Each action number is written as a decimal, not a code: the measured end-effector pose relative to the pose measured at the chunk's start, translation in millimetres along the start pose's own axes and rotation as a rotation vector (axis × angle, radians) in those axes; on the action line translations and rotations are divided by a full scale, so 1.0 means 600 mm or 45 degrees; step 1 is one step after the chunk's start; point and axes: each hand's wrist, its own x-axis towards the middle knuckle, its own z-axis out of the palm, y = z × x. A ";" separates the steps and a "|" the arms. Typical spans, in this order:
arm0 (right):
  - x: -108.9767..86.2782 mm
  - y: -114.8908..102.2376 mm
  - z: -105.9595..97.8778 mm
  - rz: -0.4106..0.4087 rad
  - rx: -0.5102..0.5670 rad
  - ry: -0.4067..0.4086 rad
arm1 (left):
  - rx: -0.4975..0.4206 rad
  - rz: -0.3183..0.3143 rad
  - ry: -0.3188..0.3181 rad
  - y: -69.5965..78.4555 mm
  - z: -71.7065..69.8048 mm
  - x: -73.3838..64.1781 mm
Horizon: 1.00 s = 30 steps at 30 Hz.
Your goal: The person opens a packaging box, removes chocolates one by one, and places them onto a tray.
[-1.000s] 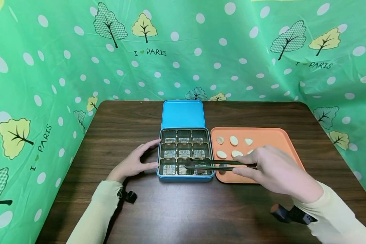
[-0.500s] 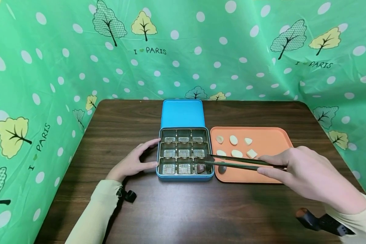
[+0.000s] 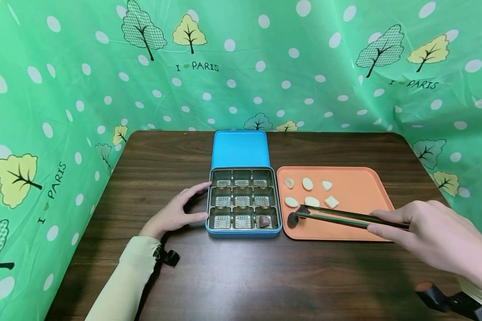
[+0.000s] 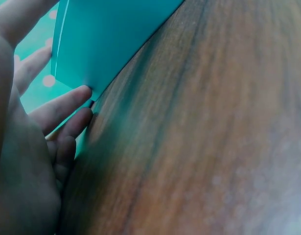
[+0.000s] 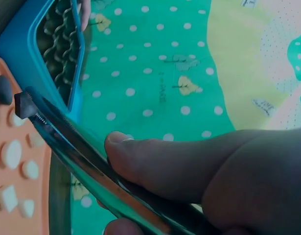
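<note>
My left hand (image 3: 174, 214) lies at the left side of a blue tin (image 3: 241, 234), its thumb and forefinger reaching to the wall. A dark insert (image 3: 243, 200) divides the tin into several compartments. One brown chocolate-like piece (image 3: 264, 221) sits in the front right compartment. With my right hand (image 3: 434, 232) I grip black tongs (image 3: 345, 217) between thumb and fingers. Their tips hold a dark faceted piece (image 5: 24, 105) over the orange tray (image 3: 357, 187), just right of a dark oval piece (image 3: 292, 220). Several cream-white pieces (image 3: 307, 183) lie on that tray.
Behind the tin its blue lid (image 3: 241, 149) lies open. The tray stands close against the tin's right side. All of it rests on a dark wooden table (image 3: 233, 276), with a green patterned cloth (image 3: 241, 80) hanging behind.
My right hand has moved right with the tongs, taking their tips from above the tin's front compartments to over the tray. The brown piece in the tin is now uncovered. My left hand stays put.
</note>
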 end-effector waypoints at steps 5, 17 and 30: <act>-0.002 0.013 0.003 0.069 -0.039 -0.091 | 0.003 -0.005 0.001 0.002 -0.001 -0.001; 0.007 0.029 0.008 0.133 -0.050 -0.172 | 0.000 0.008 -0.001 0.008 -0.002 0.000; -0.006 0.030 0.002 0.176 -0.073 -0.122 | -0.037 -0.009 -0.003 0.008 0.000 0.000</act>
